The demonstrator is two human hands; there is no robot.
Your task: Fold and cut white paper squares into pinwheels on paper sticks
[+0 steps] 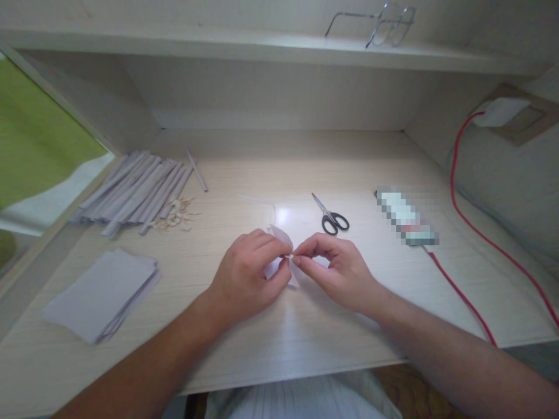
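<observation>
I see left hand (247,273) and right hand (334,270) meeting at middle of surface (305,331); both pinched shut on small piece of paper (282,237), fingertips nearly touching; paper held just above surface, partly hidden by fingers; scissors (331,215) lie closed just beyond right hand; stack of paper sheets (102,294) well left of left hand; bundle of rolled paper sticks (135,192) at far left, scraps (177,214) beside it; red cable (471,230) along right side; glasses (384,24) up on shelf (218,43).
</observation>
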